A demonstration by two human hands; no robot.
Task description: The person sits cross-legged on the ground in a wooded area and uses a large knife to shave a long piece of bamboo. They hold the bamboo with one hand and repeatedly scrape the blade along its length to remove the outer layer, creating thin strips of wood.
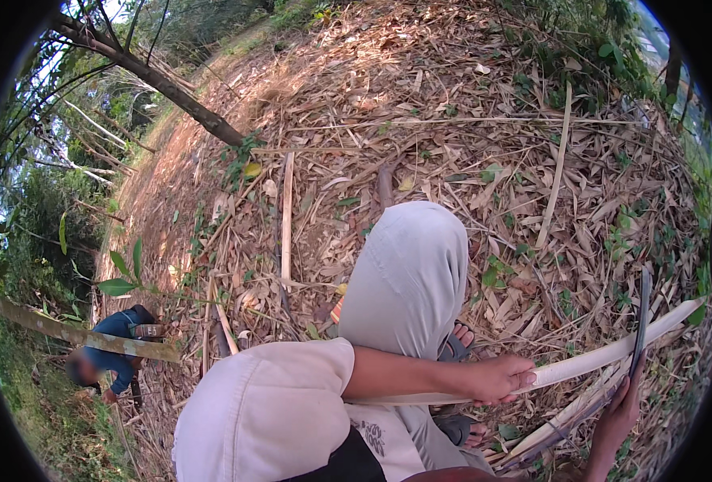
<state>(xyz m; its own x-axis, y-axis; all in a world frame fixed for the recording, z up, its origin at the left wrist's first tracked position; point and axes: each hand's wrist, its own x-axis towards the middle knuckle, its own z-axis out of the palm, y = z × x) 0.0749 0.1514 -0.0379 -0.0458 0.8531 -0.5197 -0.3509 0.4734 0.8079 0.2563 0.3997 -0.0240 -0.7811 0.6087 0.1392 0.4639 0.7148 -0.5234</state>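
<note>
My left hand (497,379) is closed around a long pale bamboo strip (589,361), which runs across my lap and out to the right. In my right hand (618,411), at the lower right, is a long dark-bladed knife (643,309). Its blade stands roughly upright in the picture and crosses the strip near the far end; whether the edge bites into the strip I cannot tell. The knife's handle is mostly hidden by my fingers. Below the held strip, more split bamboo strips (561,422) lie in a bundle on the leaves, beside my sandalled feet.
Dry leaves cover the sloping ground. Loose bamboo strips lie ahead, one at left (287,217) and one at right (557,165). A thin tree trunk (171,88) leans at upper left. Another person (115,345) in blue bends down at far left, behind a branch (75,331).
</note>
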